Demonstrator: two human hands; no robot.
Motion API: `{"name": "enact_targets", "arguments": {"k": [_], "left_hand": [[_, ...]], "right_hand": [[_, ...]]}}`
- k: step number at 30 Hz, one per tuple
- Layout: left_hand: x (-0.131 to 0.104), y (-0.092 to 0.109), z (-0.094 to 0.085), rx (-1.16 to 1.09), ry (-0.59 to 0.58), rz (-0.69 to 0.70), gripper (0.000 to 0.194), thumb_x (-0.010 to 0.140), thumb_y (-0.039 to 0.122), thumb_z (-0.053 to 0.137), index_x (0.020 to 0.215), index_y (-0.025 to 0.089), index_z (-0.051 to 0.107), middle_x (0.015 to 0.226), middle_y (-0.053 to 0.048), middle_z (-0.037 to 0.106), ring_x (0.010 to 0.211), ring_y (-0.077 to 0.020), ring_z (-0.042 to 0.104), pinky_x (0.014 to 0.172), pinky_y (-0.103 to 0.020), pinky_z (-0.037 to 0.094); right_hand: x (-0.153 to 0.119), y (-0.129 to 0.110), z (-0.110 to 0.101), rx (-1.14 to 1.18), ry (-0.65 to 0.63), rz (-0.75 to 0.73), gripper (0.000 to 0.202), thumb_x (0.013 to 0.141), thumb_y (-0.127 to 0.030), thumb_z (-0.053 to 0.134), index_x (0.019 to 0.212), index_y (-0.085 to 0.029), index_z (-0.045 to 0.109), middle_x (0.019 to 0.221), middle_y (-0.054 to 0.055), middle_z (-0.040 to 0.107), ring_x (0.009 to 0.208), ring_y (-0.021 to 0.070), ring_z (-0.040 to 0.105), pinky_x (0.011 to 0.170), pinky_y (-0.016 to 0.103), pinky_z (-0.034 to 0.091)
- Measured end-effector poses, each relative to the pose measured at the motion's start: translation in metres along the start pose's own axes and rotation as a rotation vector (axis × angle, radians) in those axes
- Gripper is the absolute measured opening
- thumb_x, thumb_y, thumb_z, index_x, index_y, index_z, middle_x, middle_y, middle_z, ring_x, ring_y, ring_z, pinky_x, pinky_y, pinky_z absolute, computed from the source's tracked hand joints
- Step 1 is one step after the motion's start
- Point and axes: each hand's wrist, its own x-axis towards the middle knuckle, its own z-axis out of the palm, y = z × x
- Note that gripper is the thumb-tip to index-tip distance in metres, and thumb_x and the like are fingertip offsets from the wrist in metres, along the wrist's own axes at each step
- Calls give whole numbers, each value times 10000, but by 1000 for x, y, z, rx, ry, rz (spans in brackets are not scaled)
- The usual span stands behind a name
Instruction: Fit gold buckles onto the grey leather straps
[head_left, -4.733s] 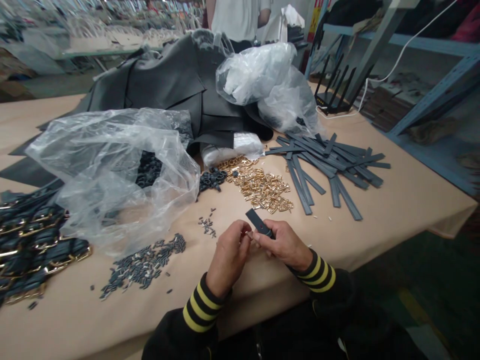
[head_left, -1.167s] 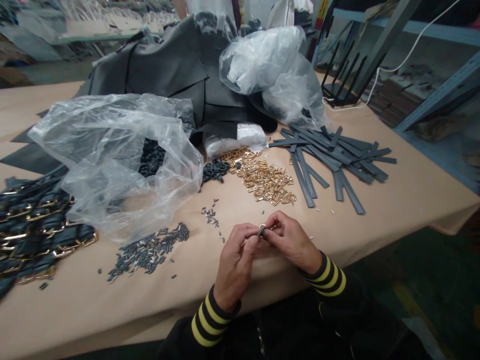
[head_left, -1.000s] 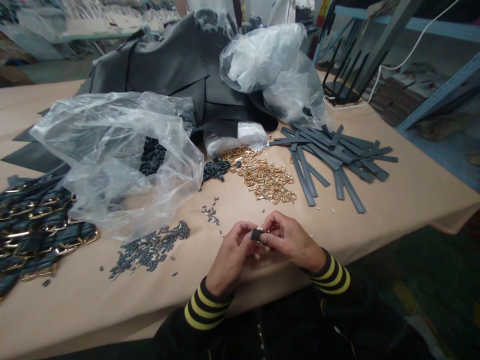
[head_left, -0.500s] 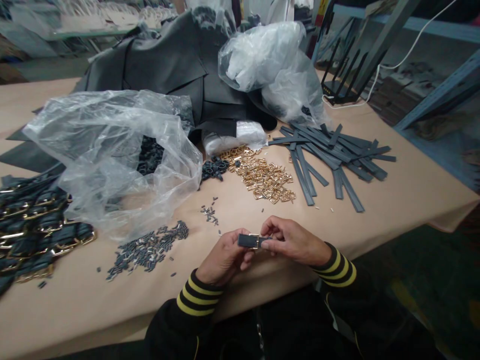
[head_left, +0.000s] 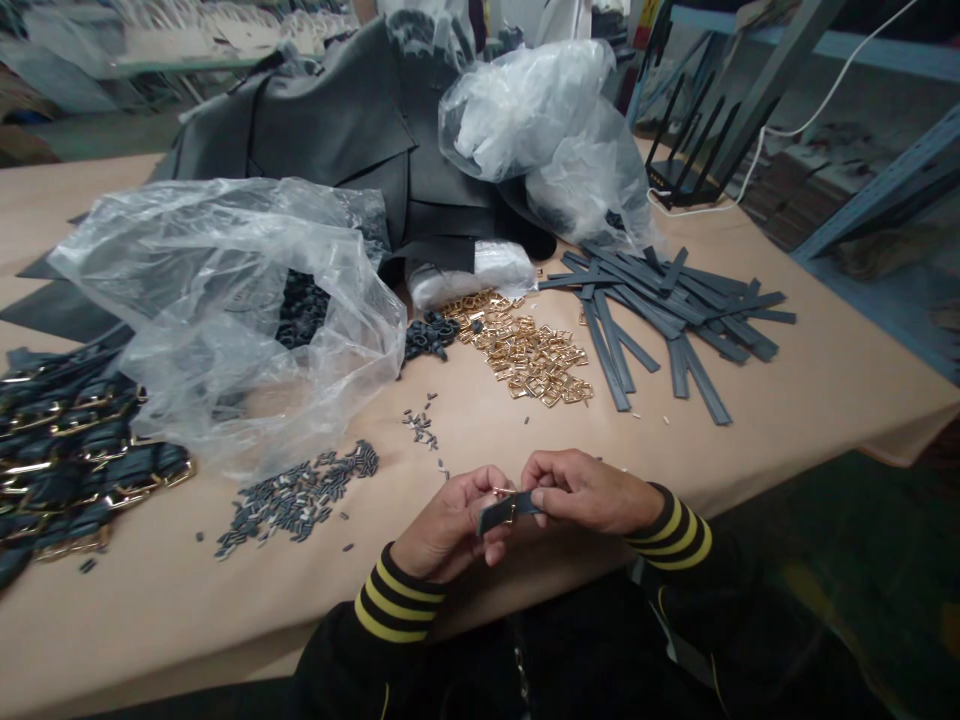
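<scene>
Near the table's front edge, both my hands hold one short dark strap [head_left: 493,515]. My left hand [head_left: 452,522] is closed on its left end and on the gold buckle [head_left: 511,507] that the strap runs through. My right hand [head_left: 577,490] pinches the strap just right of the buckle, thumb on top. The strap's right end is hidden under those fingers. Beyond my hands lies a heap of gold buckles [head_left: 536,360]. A pile of small dark loops [head_left: 300,500] spreads to the left of my left hand.
Dark strips [head_left: 675,300] lie in a loose pile at the right. Finished-looking buckled straps [head_left: 67,460] are stacked at the far left. A clear plastic bag [head_left: 225,260] holds black pieces. Dark sheet material [head_left: 322,120] and a black router [head_left: 682,180] stand behind.
Both hands have dipped slightly, and the strap has tilted, its left end now lower. The buckle has turned with it. The piles on the table look the same.
</scene>
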Motion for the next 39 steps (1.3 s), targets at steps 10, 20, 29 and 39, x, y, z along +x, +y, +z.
{"name": "enact_targets", "arguments": {"k": [10,20,29,39], "left_hand": [[-1,6,4,104,-31,29,290,649,279,689,664,154,427,670,2,480,534,-72,457,388,-148,349],[3,6,2,171,27,85,255,694,217,638,635,157,397,642,19,496,512,-60,456,424,-156,337],[3,9,-5,307,130,58,197,722,278,617,771,143,483,572,7,574,463,-65,500,457,-166,382],[13,17,-12,582,360,180,267,760,370,548,664,124,508,452,14,554,353,-60,464,372,-160,349]], "right_hand": [[2,6,-6,127,-81,3,266,763,-368,562,840,-127,479,645,-19,545,482,48,449,449,162,344],[9,5,-12,61,-27,-8,305,711,-387,622,804,-109,534,626,-18,559,534,63,471,501,174,343],[14,-3,-6,-268,90,-102,164,795,-290,525,771,-129,535,614,-8,569,534,76,466,513,186,351],[70,-27,-33,-726,228,-176,193,798,-321,526,765,-147,604,647,13,592,578,104,504,547,213,330]]}}
